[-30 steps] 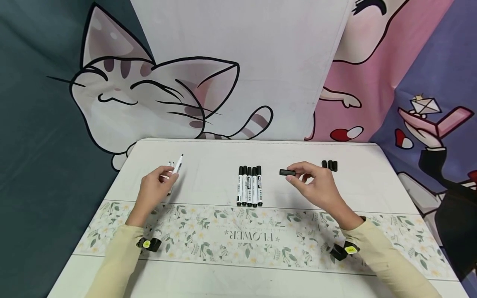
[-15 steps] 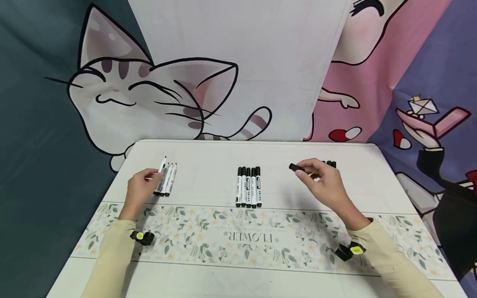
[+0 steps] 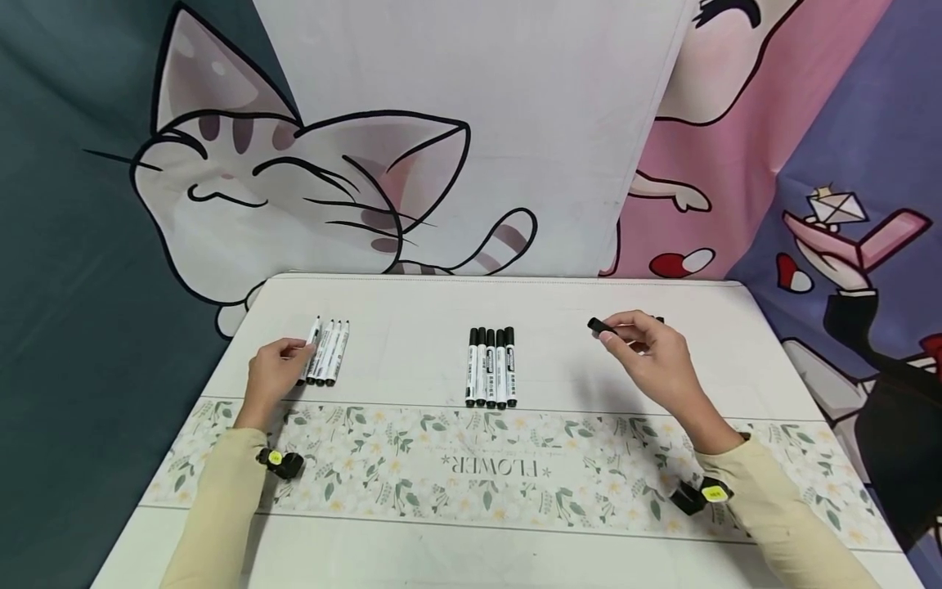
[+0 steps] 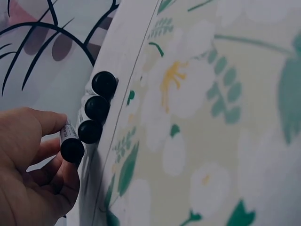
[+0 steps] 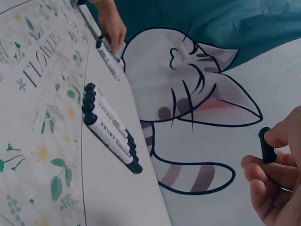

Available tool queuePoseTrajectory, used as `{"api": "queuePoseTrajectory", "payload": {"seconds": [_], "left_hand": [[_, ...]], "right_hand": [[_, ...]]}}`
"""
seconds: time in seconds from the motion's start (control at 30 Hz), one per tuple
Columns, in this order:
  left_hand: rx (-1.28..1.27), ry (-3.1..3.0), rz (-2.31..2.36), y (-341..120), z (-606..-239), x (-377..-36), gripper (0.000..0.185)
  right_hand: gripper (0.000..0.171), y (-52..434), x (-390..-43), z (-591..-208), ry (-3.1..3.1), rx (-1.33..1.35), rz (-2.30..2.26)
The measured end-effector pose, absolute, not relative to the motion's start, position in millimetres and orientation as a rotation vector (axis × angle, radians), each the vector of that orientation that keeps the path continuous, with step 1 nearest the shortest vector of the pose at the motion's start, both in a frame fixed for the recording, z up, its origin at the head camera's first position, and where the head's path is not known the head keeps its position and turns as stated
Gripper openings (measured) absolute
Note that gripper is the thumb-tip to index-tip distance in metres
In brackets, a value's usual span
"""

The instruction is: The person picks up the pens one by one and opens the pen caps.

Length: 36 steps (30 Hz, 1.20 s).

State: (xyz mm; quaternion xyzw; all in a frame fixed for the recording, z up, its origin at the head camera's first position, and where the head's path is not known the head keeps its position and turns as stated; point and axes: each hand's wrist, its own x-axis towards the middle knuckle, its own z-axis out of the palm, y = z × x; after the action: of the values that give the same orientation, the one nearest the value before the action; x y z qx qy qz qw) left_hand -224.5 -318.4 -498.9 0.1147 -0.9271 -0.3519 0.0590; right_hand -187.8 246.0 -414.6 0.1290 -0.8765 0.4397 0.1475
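Four uncapped markers (image 3: 325,352) lie near tabletop's left edge, left hand (image 3: 272,378) pinching the outermost one w/ thumb & fingers; five capped markers (image 3: 491,367) mid-table; right hand (image 3: 651,353) pinches a black cap (image 3: 600,325) above right side—light, stiff, prob. slippery, best held at mid-length.

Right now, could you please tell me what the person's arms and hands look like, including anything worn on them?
Both arms wear long, pale cream-yellow sleeves that end at the wrists. The left hand and right hand are bare, with no gloves or rings visible. Under each wrist sits a small black device with a round yellow marking: the left wrist camera and the right wrist camera.
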Motion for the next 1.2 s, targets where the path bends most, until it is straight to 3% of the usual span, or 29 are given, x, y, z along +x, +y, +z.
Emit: {"api": "queuePoseTrajectory", "payload": {"seconds": [0.87, 1.2], "left_hand": [[0.467, -2.81, -1.098, -323.6, -503.8, -227.0, 0.055], [0.411, -2.639, -1.159, -297.0, -491.7, -222.7, 0.056]], "right_hand": [[0.026, 292.8, -184.1, -409.2, -2.546, 0.125, 1.245], [0.028, 308.7, -190.2, -410.6, -2.546, 0.08, 1.172]]}}
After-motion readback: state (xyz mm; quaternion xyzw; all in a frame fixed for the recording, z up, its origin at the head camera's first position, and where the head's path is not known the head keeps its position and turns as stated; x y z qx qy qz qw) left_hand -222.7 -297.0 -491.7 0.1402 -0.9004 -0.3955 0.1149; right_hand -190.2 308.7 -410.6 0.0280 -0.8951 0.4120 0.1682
